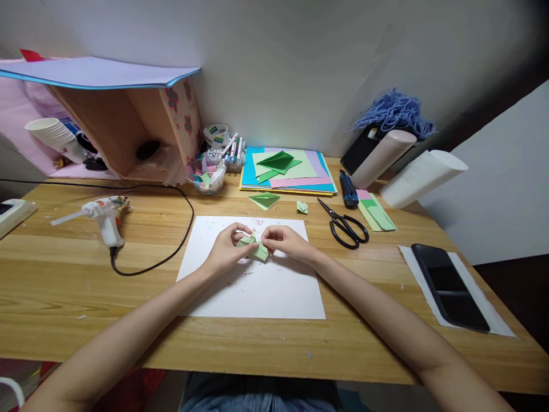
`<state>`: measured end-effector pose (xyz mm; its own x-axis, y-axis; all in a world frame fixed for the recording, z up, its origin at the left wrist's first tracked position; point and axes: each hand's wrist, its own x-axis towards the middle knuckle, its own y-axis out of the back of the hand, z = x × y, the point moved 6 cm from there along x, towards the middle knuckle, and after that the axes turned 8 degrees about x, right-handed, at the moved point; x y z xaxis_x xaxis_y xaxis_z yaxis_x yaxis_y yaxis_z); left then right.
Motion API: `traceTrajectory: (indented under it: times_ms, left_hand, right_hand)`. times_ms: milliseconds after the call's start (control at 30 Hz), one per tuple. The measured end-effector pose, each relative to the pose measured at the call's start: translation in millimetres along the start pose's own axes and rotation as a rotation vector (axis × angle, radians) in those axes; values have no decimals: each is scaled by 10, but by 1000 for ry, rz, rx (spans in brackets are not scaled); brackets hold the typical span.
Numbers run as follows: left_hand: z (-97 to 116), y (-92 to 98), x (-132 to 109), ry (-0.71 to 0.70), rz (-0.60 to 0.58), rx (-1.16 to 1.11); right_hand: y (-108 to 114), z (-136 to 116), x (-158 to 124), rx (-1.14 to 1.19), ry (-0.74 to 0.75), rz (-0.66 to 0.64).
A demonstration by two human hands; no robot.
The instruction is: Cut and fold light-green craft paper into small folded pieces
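Note:
A small folded piece of light green paper [259, 252] is held between both hands, above a white sheet [253, 297] with coloured marks on it. My left hand [229, 247] pinches its left side between thumb and fingers. At the upper right edge, my right hand [286, 242] grips the same piece with closed fingertips. Just beyond the sheet lie a folded green paper triangle [265, 199] and a small folded green paper piece [302, 207]. Part of the held paper is hidden behind the fingers.
Black-handled scissors [346, 228], a utility knife [349, 190] and paper strips [376, 213] lie to the right, with a phone [448, 286] nearer. A glue gun [106, 220] with its cable stands left. Coloured paper [328, 182], a scrap cup [207, 177] and an open box [182, 120] are behind.

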<state>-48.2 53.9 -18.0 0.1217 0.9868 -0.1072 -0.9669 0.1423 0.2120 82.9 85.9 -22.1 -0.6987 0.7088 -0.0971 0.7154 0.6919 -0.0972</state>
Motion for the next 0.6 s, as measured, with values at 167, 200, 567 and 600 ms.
traceTrajectory:
  times_ms: [167, 200, 567, 600]
  left_hand:
    - [-61, 12, -13, 73, 45, -92]
    - [-69, 8, -13, 91, 40, -103]
    - [-24, 64, -13, 107, 40, 57]
    - [-25, 60, -17, 102, 42, 62]
  right_hand:
    - [-4, 29, -2, -14, 22, 98]
    - [-1, 35, -4, -18, 31, 120]
    - [-18, -30, -22, -29, 116, 190]
    - [-26, -25, -21, -42, 118, 194]
